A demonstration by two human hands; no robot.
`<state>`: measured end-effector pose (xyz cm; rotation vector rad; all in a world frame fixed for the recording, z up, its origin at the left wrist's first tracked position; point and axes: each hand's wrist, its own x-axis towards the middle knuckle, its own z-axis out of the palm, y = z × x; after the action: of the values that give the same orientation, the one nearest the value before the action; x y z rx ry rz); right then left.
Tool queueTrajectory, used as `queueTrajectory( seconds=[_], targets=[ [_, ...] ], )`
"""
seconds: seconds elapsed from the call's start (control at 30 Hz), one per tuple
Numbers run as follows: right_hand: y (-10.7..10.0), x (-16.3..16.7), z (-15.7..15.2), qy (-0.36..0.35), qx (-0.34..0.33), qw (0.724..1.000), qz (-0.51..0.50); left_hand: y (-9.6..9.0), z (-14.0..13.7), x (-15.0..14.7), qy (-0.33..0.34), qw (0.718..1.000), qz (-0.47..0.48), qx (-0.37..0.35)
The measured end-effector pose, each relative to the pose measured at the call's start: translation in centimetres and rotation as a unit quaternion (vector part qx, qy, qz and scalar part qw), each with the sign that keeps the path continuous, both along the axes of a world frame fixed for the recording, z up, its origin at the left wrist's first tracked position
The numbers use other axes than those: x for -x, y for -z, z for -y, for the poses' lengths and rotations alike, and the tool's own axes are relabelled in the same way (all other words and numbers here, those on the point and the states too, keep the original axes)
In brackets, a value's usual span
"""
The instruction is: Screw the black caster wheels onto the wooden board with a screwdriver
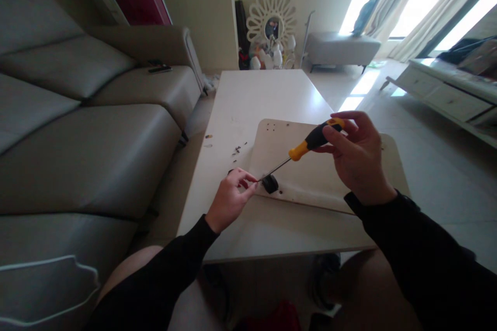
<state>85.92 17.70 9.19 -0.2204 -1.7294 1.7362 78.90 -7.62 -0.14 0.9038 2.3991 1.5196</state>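
My right hand (355,152) is wrapped round the yellow and black handle of a screwdriver (306,146), which slants down to the left. Its shaft tip meets the fingertips of my left hand (235,194), beside a black caster wheel (270,183). The left thumb and fingers are pinched together at the tip; whatever sits between them is too small to make out. The caster stands at the near left corner of a pale wooden board (303,176) with rounded corners and small holes. Several small dark screws (236,151) lie left of the board.
The board lies on a white table (256,95). Two small items (208,137) rest near its left edge. A grey sofa (97,155) runs along the left, with a remote control (160,69) on its seat. A bench (341,46) and a white cabinet (446,88) stand beyond.
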Motion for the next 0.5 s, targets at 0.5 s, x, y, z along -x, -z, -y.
queueTrajectory(
  seconds=[0.5],
  targets=[
    [0.29,0.02,-0.32,0.001,-0.035,0.999,-0.003,0.03,-0.34,-0.43,0.009,0.994,0.110,-0.022]
  ],
)
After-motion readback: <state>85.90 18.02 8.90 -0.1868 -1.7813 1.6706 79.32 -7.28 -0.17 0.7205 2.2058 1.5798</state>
